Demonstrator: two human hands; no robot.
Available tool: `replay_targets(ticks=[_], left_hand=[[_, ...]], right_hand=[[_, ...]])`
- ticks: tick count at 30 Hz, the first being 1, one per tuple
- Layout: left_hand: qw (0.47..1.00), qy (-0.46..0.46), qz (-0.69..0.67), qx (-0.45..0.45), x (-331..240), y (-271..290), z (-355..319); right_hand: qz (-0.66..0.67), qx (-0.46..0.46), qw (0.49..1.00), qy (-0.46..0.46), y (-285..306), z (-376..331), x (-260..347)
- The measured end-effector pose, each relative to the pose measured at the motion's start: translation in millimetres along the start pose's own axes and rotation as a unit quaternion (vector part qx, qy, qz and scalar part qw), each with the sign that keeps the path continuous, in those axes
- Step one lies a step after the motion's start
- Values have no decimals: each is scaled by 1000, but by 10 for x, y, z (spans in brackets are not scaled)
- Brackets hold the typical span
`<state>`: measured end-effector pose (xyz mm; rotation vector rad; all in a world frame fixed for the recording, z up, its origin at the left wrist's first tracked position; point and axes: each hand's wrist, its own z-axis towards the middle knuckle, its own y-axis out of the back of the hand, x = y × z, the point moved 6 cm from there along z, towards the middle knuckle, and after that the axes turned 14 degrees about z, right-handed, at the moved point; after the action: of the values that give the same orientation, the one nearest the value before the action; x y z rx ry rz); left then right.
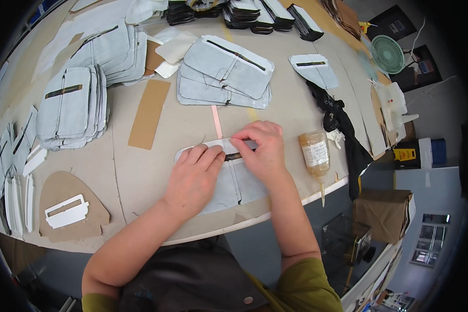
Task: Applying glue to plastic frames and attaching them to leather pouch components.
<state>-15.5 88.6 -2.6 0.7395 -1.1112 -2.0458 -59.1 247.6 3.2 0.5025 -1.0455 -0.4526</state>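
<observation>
Cardboard-covered and crowded with stacks of grey panels (73, 106), the bench (140, 171) is seen from the head camera. Near its front edge, a grey panel (239, 184) is pinned flat under both hands. A dark slit (235, 155) near its top runs left to right, directly between the two sets of fingers. The left hand (192, 179) is laid open, fingers pressed down at the slit's left end. The right hand (262, 148) is curled, fingers pinching a pale strip (226, 143) along the panel's top edge, just above the slit. A glue bottle (315, 156) is lying just beside the right hand, nozzle toward the bench edge.
</observation>
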Motion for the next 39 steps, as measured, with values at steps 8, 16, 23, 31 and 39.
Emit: replay_targets(ticks=[8, 16, 23, 31, 39], left_hand=[[999, 21, -49, 6, 67, 9, 8], [993, 64, -69, 72, 67, 40, 170], [997, -11, -80, 16, -165, -90, 306], [996, 4, -91, 4, -122, -147, 338], [992, 24, -121, 7, -71, -187, 305]], right_hand=[[155, -70, 978, -120, 257, -391, -70], [122, -114, 980, -112, 269, -499, -162], [99, -110, 983, -110, 258, -484, -114], [87, -67, 986, -124, 270, -420, -118], [91, -82, 986, -116, 264, -447, -105]])
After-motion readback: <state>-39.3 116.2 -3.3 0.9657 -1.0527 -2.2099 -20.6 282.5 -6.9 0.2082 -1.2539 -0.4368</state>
